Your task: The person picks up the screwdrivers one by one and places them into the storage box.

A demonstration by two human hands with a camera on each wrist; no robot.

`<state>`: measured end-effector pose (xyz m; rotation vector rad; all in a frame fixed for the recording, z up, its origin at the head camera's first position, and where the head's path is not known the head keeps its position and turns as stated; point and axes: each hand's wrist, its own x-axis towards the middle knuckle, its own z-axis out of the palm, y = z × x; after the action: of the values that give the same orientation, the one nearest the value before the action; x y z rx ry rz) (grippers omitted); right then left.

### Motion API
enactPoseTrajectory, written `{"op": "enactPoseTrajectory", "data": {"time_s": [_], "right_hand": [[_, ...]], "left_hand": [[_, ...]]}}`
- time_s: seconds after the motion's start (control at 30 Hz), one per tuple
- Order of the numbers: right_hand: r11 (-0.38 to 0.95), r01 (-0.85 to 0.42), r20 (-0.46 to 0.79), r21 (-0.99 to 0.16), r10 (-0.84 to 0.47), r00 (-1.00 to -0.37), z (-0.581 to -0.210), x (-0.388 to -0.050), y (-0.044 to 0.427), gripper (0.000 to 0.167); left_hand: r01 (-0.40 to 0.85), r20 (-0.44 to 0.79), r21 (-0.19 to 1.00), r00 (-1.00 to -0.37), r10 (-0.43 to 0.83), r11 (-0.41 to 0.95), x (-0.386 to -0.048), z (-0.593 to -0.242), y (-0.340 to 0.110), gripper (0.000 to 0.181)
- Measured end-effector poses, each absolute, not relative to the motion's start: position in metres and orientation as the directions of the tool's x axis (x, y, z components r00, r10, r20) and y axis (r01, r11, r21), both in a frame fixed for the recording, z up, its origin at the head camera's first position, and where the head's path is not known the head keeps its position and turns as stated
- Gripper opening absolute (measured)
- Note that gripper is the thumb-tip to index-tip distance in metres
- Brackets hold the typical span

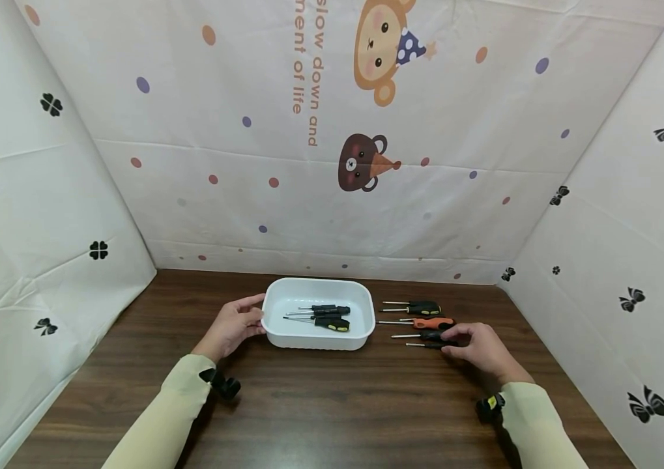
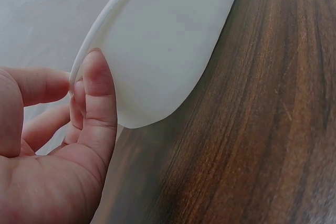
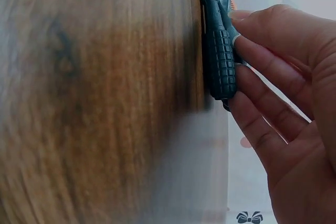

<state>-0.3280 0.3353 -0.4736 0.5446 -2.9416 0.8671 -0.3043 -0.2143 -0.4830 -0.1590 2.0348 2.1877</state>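
Left fingers point(image 2: 100, 85) pinching, right fingers point(image 3: 257, 124) bent, arms point(image 1: 158, 413) apart

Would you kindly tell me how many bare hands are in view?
2: the left hand grips the left end of the white rectangular plastic tray; the right hand touches black-handled screwdrivers on the brown wood-grain table.

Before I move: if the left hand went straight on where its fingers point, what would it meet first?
The left end of the white tray, which the left hand already touches; beyond that wall, the screwdrivers inside seem next, though depth is unclear.
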Motion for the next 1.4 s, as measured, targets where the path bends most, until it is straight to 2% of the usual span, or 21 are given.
{"op": "enactPoseTrajectory", "data": {"time_s": [1.0, 1.4], "right_hand": [[0.835, -0.343, 0.069, -0.430, -0.349, -0.935, -0.4744, -0.3245, 0.3293, 0.017], [0.830, -0.348, 0.108, -0.435, -0.335, -0.936, -0.4737, -0.3191, 0.3279, 0.014]], "left_hand": [[-0.181, -0.177, 0.979, -0.983, 0.053, -0.097, -0.3034, -0.4821, -0.2148, 0.055], [-0.181, -0.176, 0.978, -0.983, 0.060, -0.100, -0.3037, -0.4846, -0.2155, 0.055]]}}
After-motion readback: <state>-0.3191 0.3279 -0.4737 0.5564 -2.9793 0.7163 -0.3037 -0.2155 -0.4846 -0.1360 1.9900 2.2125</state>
